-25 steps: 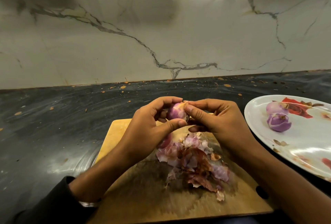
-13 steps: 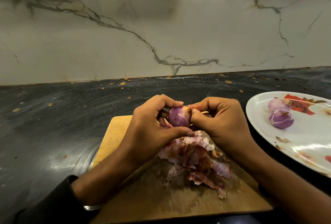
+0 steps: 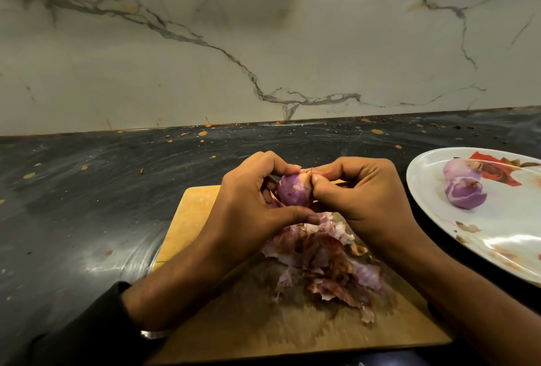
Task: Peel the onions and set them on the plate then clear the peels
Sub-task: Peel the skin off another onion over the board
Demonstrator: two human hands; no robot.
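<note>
Left hand (image 3: pixel 248 204) grips the onion (image 3: pixel 293 191) above the board (image 3: pixel 193 213); right hand (image 3: pixel 363 198) pinches its top skin. A hard tug could slip the onion onto the peels (image 3: pixel 325 263).

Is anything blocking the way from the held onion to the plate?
Nothing visible does. The onion, held between the left hand and right hand, has only bare counter between it and the plate, which has free space beside two peeled onions.

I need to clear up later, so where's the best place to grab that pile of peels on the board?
Grip the peels low at the pile's edges, scooping in from both sides. They are loose, thin flakes heaped flat on the board, so a top pinch would likely lift only a few.
</note>
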